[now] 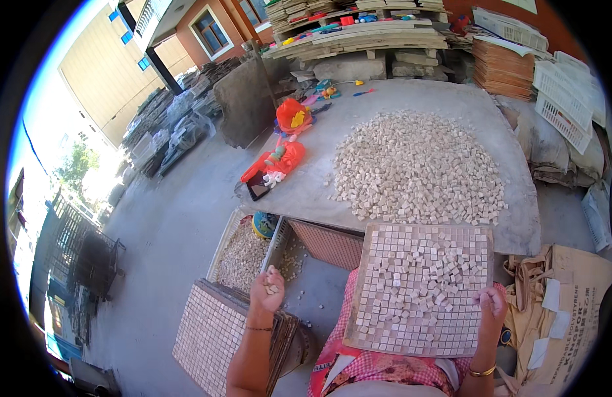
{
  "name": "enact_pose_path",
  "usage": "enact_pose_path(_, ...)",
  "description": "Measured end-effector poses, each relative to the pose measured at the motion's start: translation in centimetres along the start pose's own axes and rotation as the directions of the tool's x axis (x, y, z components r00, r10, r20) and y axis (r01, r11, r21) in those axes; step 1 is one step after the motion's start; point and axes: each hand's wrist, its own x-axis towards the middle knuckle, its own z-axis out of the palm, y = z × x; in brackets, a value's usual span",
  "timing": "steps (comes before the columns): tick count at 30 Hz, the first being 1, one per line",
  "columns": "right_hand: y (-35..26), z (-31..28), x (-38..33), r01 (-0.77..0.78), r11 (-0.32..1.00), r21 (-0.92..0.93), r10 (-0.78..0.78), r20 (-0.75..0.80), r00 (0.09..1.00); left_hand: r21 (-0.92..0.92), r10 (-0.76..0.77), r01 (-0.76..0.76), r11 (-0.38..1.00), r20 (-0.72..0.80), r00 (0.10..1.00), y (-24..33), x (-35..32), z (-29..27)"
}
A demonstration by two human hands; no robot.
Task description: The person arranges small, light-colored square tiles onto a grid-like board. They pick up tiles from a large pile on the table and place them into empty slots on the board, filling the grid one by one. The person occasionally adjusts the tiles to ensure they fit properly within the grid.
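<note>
A square grid board (pixel 392 248) rests on my lap, with pale stone cubes seated in many of its cells and more cubes (pixel 438 268) lying loose on top. My left hand (pixel 269 291) is raised to the left of the board, its fingers curled around several small stone cubes. At the board's right edge is my right hand (pixel 491 304), fingers bent and pressed together; whether a cube is in them is hidden. Beyond the board, a large heap of stone cubes (pixel 418 169) covers much of a grey stone table (pixel 312 178).
A crate of stone chips (pixel 243 255) stands left of my lap, near a stack of filled grid boards (pixel 210 327). Red bags (pixel 289 155) and a dark phone-like slab (pixel 257 186) lie on the table's left. To the right are a printed sack (pixel 570 311) and white plastic crates (pixel 564 99).
</note>
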Motion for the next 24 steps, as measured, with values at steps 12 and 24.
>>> enact_pose_path(12,2.9,5.7,3.9,0.373,0.451,-0.811,-0.117,0.360,0.926,0.912,0.394,-0.247,0.326,0.106,0.913,-0.7,1.1,1.6)
enact_pose_path(24,0.9,6.1,-1.6,0.486,0.705,-0.516,-0.147,0.564,0.812,0.940,0.254,-0.272,0.207,0.217,0.943,-17.5,-3.6,-2.1)
